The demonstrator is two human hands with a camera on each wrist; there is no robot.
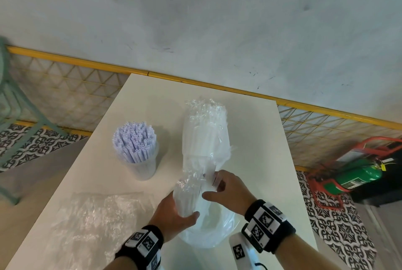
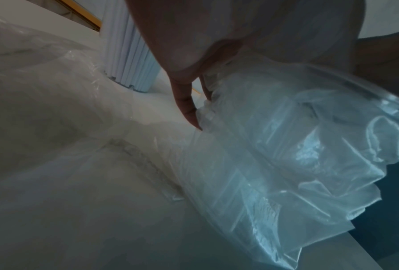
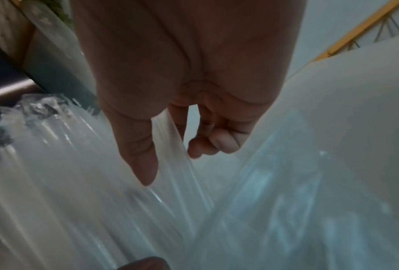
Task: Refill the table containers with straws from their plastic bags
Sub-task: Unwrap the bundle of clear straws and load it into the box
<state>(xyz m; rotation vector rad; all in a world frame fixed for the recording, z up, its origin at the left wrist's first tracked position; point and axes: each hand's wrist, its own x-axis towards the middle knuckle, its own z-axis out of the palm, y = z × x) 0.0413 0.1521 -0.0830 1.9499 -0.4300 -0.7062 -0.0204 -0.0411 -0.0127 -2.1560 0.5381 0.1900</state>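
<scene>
While the left hand [image 1: 174,213] grips the straw bundle [image 1: 187,198] upright, slightly tilted, at the table's [image 1: 250,139] near edge, the right hand [image 1: 226,191], just right of it, pinches the bag film [image 3: 170,146]. The bundle's long axis runs up toward the camera. Count: one filled container [image 1: 141,156] far left, one full bag [image 1: 204,135] behind, one empty bag [image 1: 91,222] flat at left.

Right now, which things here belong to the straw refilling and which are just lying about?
Job: clear plastic cup of lilac straws; clear plastic bag of white straws; bagged straw bundle gripped by left hand, right hand pinching its plastic.

Lying about: crumpled empty clear bag; green fire extinguisher; teal chair.
</scene>
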